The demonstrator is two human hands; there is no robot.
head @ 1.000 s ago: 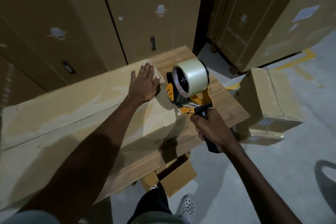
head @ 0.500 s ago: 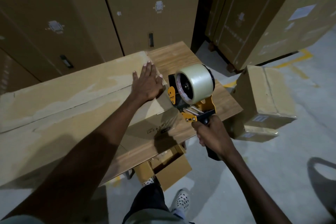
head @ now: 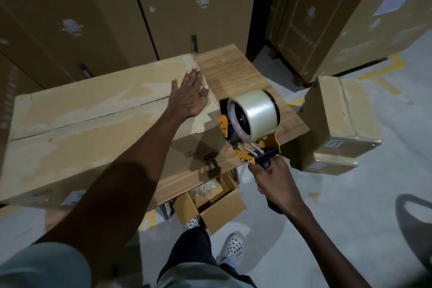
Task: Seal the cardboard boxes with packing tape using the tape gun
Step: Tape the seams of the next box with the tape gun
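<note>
At the right end of the long box (head: 98,124), your left hand (head: 190,96) lies flat, fingers (head: 195,77) straight and together, pressing the flaps down beside the centre seam. Your right hand (head: 274,180) has its fingers clamped round the handle of the tape gun (head: 250,124), which hangs just off the box's right end, over the surface's (head: 238,70) right edge. The seam runs leftward from there along the box's long axis, so the right hand is nearer the likely starting point; the box fills the surface's left side.
</note>
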